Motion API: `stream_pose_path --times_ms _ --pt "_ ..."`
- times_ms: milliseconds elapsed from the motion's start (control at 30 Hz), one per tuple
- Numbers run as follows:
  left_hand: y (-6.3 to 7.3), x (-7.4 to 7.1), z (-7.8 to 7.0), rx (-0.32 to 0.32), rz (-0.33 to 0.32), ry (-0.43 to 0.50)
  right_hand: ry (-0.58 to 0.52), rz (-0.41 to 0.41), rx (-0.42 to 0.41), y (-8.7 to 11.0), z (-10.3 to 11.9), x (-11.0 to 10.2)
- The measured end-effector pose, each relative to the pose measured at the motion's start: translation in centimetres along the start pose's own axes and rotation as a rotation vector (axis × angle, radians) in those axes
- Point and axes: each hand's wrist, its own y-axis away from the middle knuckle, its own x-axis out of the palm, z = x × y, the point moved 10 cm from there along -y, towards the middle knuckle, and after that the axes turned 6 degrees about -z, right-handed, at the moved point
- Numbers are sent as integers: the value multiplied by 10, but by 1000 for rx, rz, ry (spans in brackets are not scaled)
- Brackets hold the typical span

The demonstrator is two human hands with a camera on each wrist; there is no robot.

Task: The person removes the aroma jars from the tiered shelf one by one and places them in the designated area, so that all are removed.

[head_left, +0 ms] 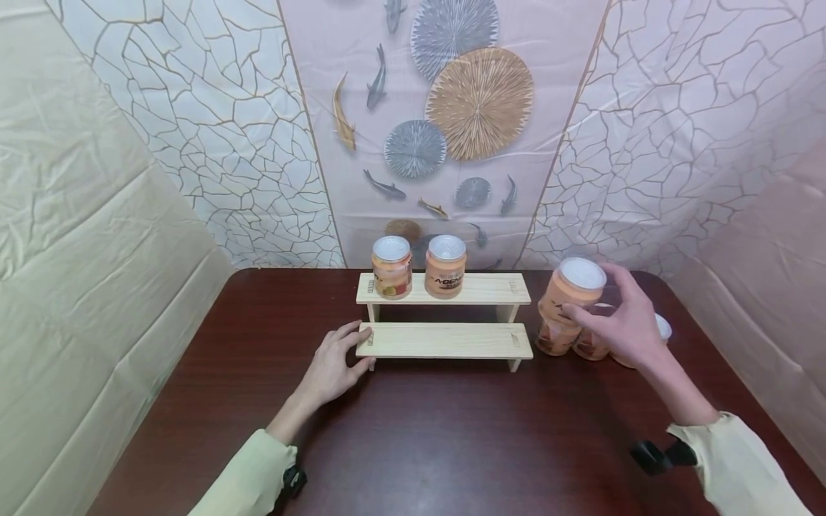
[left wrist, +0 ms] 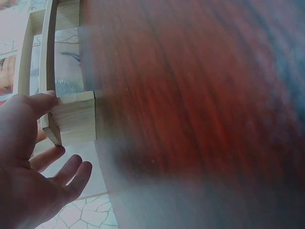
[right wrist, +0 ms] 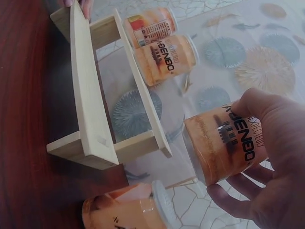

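Observation:
My right hand (head_left: 629, 319) grips an orange can (right wrist: 226, 145) with a pale lid and dark lettering, held above the table to the right of a two-tier wooden rack (head_left: 445, 340). My left hand (head_left: 334, 362) holds the left end of the rack's lower board, its thumb on one edge and a finger on the other in the left wrist view. On the upper board stand two similar cans, a left one (head_left: 391, 269) with a fruit picture and a right one (head_left: 445, 269) with lettering facing forward.
Several more orange cans, among them a partly hidden one (head_left: 590, 345), stand on the dark wooden table (head_left: 419, 437) under and behind my right hand. Patterned cloth (head_left: 252, 129) hangs behind the table, and plain cloth walls rise at both sides.

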Motion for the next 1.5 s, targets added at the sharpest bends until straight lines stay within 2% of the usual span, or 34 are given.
stream_pose_path --times_ms 467,700,1033,1233,1500 --pt "0 0 -1 11 -7 4 -41 -21 -13 26 -18 -9" --pt "0 0 -1 11 -5 1 -48 20 12 39 -27 -6" --pt "0 0 -1 7 0 -3 -81 37 32 53 -38 0" --pt "0 0 -1 3 2 -6 -63 18 34 61 -45 1" --pt "0 1 -1 4 2 -12 -92 7 31 70 -54 7"
